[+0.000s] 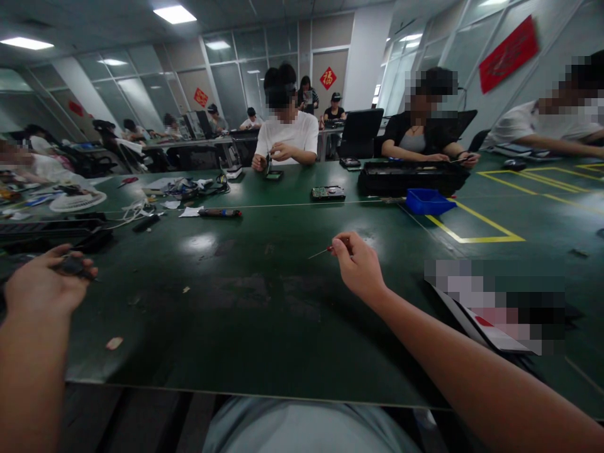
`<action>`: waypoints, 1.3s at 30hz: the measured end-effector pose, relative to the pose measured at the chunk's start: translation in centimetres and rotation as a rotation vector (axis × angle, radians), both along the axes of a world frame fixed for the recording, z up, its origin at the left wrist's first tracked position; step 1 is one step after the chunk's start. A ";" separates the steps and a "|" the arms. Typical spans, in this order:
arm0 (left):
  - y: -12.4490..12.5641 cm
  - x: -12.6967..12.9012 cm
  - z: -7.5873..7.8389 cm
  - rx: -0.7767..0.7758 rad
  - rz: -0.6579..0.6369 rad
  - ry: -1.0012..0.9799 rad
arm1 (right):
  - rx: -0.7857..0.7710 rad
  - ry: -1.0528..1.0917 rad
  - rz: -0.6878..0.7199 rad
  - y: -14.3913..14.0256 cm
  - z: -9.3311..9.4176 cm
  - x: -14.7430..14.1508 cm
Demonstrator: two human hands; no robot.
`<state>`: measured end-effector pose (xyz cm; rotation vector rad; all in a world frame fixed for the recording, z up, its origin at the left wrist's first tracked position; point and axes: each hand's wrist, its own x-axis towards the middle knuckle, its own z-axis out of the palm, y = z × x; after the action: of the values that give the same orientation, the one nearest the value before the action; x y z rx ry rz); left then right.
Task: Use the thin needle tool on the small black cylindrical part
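My right hand (356,261) is closed around a small screwdriver (321,252). Its thin shaft points left over the green table, and a bit of red shows by my fingertips, the rest of the handle being covered. At the far left, my left hand (40,286) is turned partly palm up with a small dark object (75,267) in its curled fingers. Blur keeps me from telling what that object is. Dark parts lie on the table just beyond the left hand.
Across the green table (212,346), a hard drive (327,193), a blue bin (428,202) and a long black housing (410,178) stand before co-workers. A dark tool (219,213) and cables lie left. Papers (491,321) lie at the right.
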<state>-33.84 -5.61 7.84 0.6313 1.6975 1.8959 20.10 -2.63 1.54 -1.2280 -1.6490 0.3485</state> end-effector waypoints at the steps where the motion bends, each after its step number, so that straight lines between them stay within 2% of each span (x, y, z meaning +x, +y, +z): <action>1: 0.4 2.4 0.5 0.025 0.032 -0.036 | 0.000 -0.004 0.001 0.0 0.0 0.0; 3: 1.0 7.0 1.1 0.075 -0.025 -0.097 | -0.001 -0.008 0.008 0.0 0.0 0.0; 5: 1.6 10.9 1.2 0.089 -0.172 -0.148 | -0.001 -0.005 0.016 -0.1 0.0 0.0; 8: 2.5 16.0 0.7 0.130 -0.344 -0.202 | -0.001 0.006 0.018 -0.2 0.1 -0.1; 11: 3.1 20.7 -0.2 0.106 -0.506 -0.257 | -0.004 0.015 0.013 -0.2 0.2 -0.1; 15: 3.7 26.0 -1.5 0.083 -0.756 -0.227 | -0.002 0.012 0.013 -0.2 0.3 0.0; 20: 3.9 30.6 -3.3 0.033 -1.051 -0.038 | -0.011 0.004 0.014 -0.2 0.3 0.0; 23: 4.0 32.7 -4.5 -0.052 -1.124 0.268 | -0.046 0.033 0.018 -0.2 0.2 0.0; 26: 4.0 33.9 -5.9 -0.146 -1.081 0.604 | -0.089 0.026 0.019 0.0 0.1 0.0; 29: 4.3 33.7 -7.3 -0.153 -1.029 0.808 | -0.140 -0.015 0.027 0.1 0.1 -0.1; 35: 5.3 31.8 -8.9 -0.038 -1.088 0.995 | -0.138 -0.057 0.010 -0.3 0.5 -0.3; 39: 5.5 31.4 -8.9 -0.017 -1.020 1.027 | -0.051 0.071 0.047 -0.3 0.2 -0.2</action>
<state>-2.39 -0.11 -1.09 2.1848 1.3404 0.7986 19.92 -2.91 1.78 -1.2020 -1.6188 0.4609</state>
